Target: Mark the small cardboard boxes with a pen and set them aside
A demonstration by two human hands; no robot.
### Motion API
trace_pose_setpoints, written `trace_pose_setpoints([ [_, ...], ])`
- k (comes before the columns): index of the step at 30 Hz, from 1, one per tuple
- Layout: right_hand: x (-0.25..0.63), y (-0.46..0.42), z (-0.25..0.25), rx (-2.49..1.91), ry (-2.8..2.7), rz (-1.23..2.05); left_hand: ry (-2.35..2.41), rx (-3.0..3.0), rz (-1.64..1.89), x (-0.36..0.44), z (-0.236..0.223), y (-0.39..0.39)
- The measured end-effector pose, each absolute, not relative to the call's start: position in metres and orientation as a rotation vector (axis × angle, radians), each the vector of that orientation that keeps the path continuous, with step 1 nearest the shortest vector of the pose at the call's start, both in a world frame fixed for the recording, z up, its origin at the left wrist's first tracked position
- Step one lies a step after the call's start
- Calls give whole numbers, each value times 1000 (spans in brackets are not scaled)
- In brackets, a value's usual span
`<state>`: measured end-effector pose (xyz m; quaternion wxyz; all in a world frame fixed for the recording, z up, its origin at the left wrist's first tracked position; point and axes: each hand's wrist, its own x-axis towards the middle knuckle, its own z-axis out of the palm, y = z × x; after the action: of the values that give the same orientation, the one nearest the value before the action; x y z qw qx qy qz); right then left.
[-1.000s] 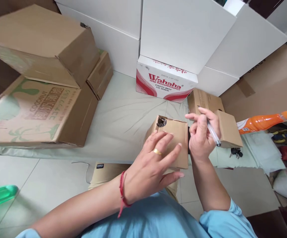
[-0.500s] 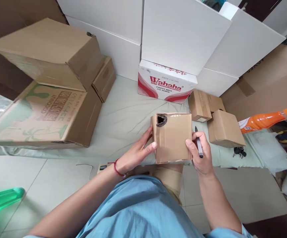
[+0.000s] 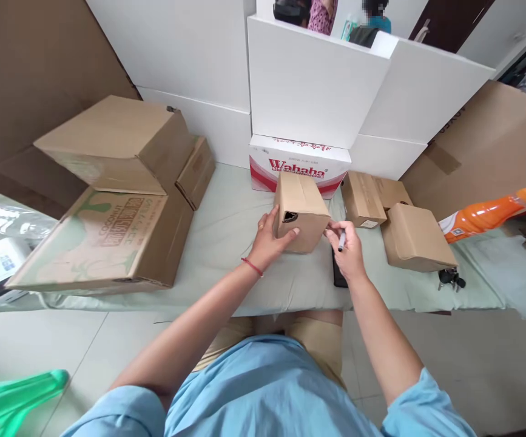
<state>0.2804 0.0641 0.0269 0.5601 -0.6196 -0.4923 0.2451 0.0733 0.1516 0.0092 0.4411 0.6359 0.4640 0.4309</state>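
Observation:
A small brown cardboard box [image 3: 303,233] with a dark-edged hole [image 3: 290,216] near its upper left front corner stands on the pale green sheet [image 3: 226,243]. My left hand [image 3: 269,243] grips its left side, thumb across the front face and fingers along the side. At the box's right edge is my right hand [image 3: 348,247], closed around a grey marker pen [image 3: 341,240], its fingertips close to the cardboard. The pen's tip is hidden. A flat black object [image 3: 339,276] lies partly under my right hand.
Behind stands a white-and-red Wahaha carton [image 3: 263,170]. Stacked cartons [image 3: 153,243] are on the left. Smaller boxes [image 3: 415,237], keys [image 3: 451,279] and an orange bottle [image 3: 490,215] lie to the right. White panels [image 3: 312,85] rise at the back.
The box has moved away from my body, nearer the Wahaha carton, and turned so its top shows. Both hands have gone with it. The black object has come into view.

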Motion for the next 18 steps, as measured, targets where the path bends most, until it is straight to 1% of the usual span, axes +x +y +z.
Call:
trace_pose_setpoints([
  [3,316,20,21,-1776,-1088,337,1201,1587,1070,71,2,148],
  [5,345,-9,16,-2189,-1048,185,1248,1570,1068,73,1,150],
  [7,371,-33,10,-2608,-1129,208,1286,1588,1066,75,1,152],
  [9,387,-48,1,-2860,-1192,284,1306,1619,1060,79,1,154],
  [13,394,-55,-14,-2926,-1228,350,1344,1682,1052,84,2,154],
  [18,376,-47,-14,-2905,-1232,293,1368,1757,1098,84,8,155],
])
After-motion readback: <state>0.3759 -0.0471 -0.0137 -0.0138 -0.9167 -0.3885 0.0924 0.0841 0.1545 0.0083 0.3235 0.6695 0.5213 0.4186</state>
